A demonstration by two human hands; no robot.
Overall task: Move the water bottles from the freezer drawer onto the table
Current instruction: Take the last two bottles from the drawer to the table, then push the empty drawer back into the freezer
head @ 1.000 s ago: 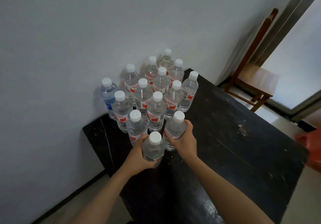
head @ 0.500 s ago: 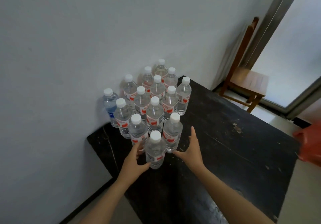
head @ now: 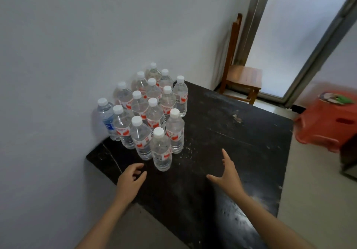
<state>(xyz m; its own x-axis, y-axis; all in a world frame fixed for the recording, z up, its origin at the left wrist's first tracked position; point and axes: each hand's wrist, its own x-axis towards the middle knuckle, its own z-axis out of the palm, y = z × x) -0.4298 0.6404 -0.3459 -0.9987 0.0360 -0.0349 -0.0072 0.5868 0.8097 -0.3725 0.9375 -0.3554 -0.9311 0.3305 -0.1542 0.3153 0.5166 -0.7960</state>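
The water bottles (head: pixel 154 117) stand upright in a tight cluster on the far left corner of the dark desk (head: pixel 241 152), pressed close to the pale wall (head: pixel 77 36). Fourteen white caps show, and most of the clear bodies carry red and white labels. One bottle at the left edge of the group, the blue-label bottle (head: pixel 106 118), stands hard against the wall. The front bottle (head: pixel 161 150) stands nearest the person, a little ahead of its neighbours, and nothing touches it. The left grip (head: pixel 131 179) hovers over the near left part of the desk, just short of the front bottle and slightly to its left. Its fingers are loosely curled and it has hold of nothing. The right grip (head: pixel 226 175) is spread wide above the middle of the desk, with the fingers straight, the thumb stretched out to the side and nothing in it. It is well apart from the bottles, off to their right. Both forearms reach in from the lower edge of the view. The desk top is scuffed and scratched, with a damp sheen near the right forearm. Beyond the far corner of the desk a wooden chair (head: pixel 243 77) stands beside a metal-framed doorway (head: pixel 299 36) — and a red plastic stool (head: pixel 328 121) sits on the floor (head: pixel 318 190) to the right.
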